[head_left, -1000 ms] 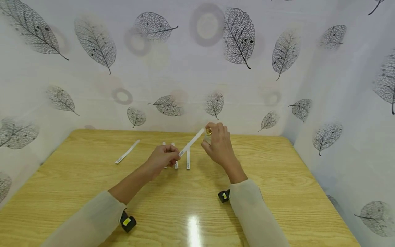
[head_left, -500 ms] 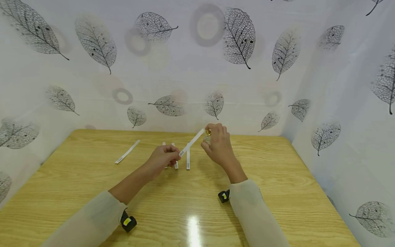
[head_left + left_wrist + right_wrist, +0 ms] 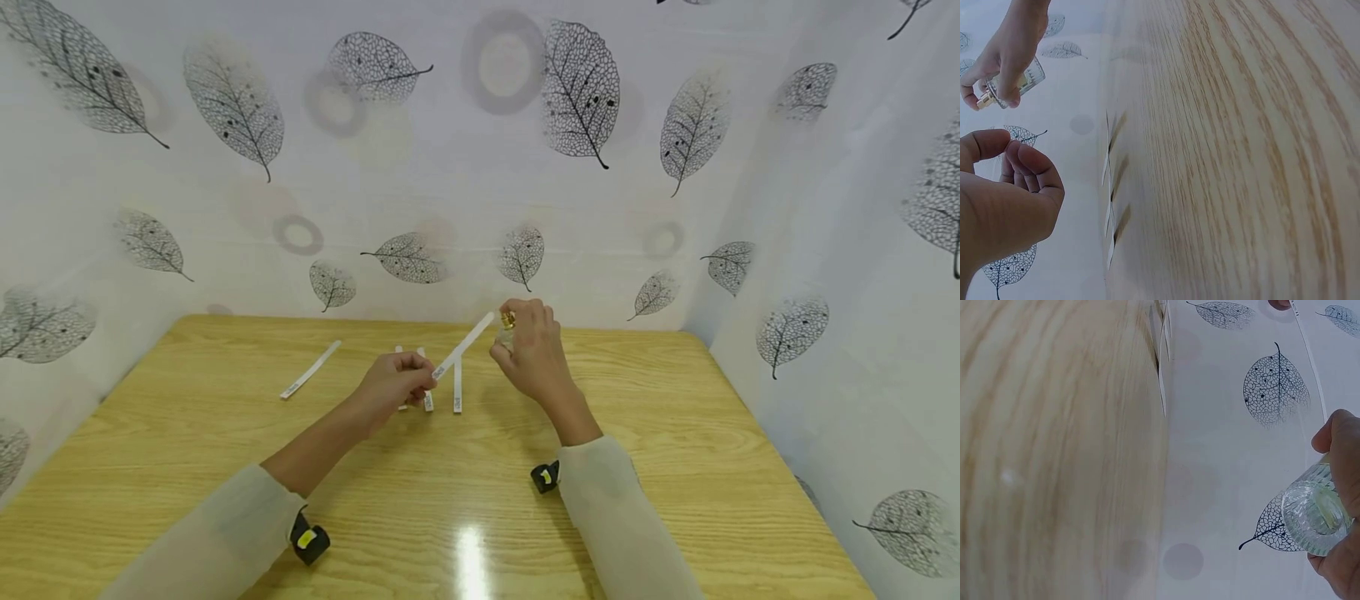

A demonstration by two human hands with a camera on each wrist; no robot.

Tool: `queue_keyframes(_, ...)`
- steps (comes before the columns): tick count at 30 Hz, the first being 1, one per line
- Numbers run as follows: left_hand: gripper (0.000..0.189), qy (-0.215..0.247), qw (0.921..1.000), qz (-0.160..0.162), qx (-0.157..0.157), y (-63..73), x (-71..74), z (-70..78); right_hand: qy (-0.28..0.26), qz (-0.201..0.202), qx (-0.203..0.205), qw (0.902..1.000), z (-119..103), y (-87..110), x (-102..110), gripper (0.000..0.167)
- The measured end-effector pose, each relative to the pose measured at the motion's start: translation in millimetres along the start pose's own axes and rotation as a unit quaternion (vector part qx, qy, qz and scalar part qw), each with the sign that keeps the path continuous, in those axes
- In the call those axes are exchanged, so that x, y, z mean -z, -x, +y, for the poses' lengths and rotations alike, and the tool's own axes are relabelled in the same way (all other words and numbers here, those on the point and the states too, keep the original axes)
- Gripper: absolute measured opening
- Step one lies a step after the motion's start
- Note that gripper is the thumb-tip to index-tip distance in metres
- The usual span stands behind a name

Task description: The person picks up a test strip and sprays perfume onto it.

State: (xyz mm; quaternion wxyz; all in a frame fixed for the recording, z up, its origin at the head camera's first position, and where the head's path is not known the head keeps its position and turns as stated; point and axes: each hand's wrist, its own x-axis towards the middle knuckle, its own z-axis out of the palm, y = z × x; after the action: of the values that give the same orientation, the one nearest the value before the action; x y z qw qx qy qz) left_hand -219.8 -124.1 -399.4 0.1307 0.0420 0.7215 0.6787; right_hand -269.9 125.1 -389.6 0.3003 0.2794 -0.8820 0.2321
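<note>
My left hand (image 3: 396, 383) pinches the labelled lower end of a white paper test strip (image 3: 467, 343), which slants up to the right. My right hand (image 3: 531, 350) grips a clear glass perfume bottle (image 3: 506, 336) with a gold spray top (image 3: 508, 319), the index finger at the top. The strip's far tip is right beside the gold nozzle. In the right wrist view the ribbed glass base of the bottle (image 3: 1316, 515) shows between fingers and thumb. In the left wrist view the bottle (image 3: 1030, 76) is tilted, its gold nozzle (image 3: 985, 100) above the left fingertips.
On the wooden table (image 3: 420, 500) lie more white strips: one apart on the left (image 3: 311, 369), and a row behind the left hand, including a labelled strip (image 3: 457, 387). A leaf-printed curtain (image 3: 450, 192) stands at the table's back edge and along the sides.
The left hand and its strip have shifted very slightly left, so the strip's tip is a little further from the nozzle. The right hand keeps its hold on the perfume bottle.
</note>
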Motion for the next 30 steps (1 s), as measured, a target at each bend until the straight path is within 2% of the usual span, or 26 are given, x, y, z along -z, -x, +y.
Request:
queue_keyframes(9, 0.013, -0.008, 0.9998, 0.020, -0.001, -0.1, 11.5, -1.0, -0.004, -0.002, -0.007, 1.0000, -1, -0.8, 2, 0.048)
queue_keyframes(21, 0.016, -0.035, 0.9975, 0.058, 0.019, 7.3, 48.0, -11.3, -0.012, 0.002, -0.015, 0.9998, 0, -2.9, 1, 0.048)
queue_keyframes(30, 0.019, -0.063, 0.9948, 0.074, 0.030, 16.4, 73.0, -17.3, -0.017, 0.008, -0.014, 0.9997, 1, -2.5, 2, 0.050)
